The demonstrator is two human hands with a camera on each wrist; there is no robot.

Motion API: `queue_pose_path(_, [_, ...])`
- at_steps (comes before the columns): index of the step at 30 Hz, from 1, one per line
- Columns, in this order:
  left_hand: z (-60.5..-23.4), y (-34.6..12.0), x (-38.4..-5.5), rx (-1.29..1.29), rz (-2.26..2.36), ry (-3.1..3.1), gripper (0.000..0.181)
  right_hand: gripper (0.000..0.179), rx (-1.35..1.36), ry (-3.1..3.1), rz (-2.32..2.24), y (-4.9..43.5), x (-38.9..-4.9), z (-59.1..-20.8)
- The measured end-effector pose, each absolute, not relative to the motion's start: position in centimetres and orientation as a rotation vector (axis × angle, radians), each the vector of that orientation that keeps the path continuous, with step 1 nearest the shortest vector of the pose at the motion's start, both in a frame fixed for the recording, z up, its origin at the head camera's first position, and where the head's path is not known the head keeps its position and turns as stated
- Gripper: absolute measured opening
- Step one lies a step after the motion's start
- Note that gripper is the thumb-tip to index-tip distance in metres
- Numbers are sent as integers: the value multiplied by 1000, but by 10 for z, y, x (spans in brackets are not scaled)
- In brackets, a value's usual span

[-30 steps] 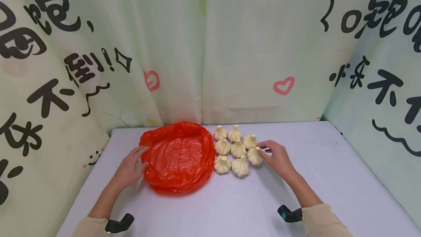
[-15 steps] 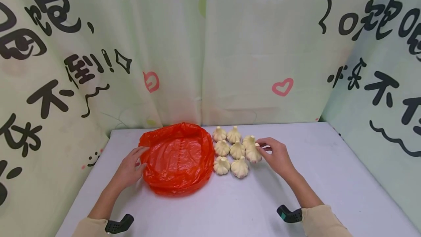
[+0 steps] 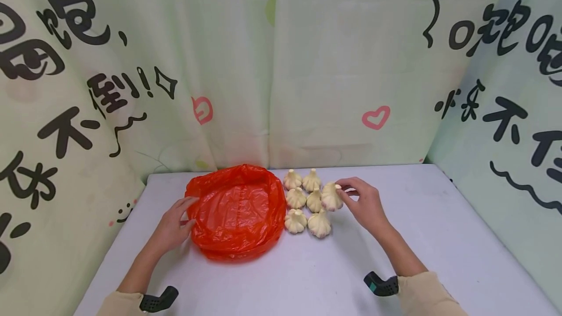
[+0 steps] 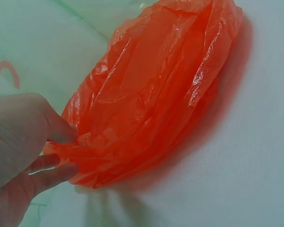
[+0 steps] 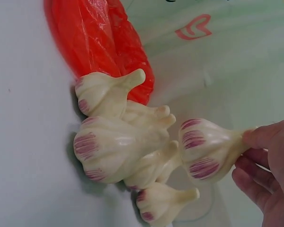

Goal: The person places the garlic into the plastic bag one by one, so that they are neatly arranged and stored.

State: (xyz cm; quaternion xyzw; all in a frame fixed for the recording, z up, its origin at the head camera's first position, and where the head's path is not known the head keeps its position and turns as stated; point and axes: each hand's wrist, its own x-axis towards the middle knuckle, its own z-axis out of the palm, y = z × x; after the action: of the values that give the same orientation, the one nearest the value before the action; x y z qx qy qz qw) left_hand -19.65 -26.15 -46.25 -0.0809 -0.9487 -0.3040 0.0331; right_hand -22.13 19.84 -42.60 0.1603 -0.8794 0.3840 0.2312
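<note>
My right hand (image 3: 364, 204) pinches a garlic bulb (image 3: 331, 198) by its stem. The right wrist view shows this held garlic bulb (image 5: 206, 151) raised, its cream skin streaked purple at the base. It overlaps the right side of a cluster of garlic bulbs (image 3: 319, 225) standing stem up. Left of them, an open red plastic bag (image 3: 234, 253) sits spread in a round shape with its mouth upward. At the bag's left edge is my left hand (image 3: 172, 227), its thumb and fingers holding the rim; in the left wrist view some fingertips (image 4: 64, 172) lie against the plastic.
The white tabletop (image 3: 281, 286) extends in front of the bag and to the right of the bulbs. A pale green curtain (image 3: 316, 62) with black writing surrounds the back and sides. Each forearm carries a black wrist device (image 3: 381, 284).
My right hand has lifted a garlic bulb off the right of the cluster and carried it up and leftward over the others. My left hand stays at the bag's edge.
</note>
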Motion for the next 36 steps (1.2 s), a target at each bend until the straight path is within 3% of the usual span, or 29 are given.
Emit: queue_pose_path(36, [-466,-266,-195,-311,-1038,-2878,58,20,611,-2426,1280,104,-243,-411])
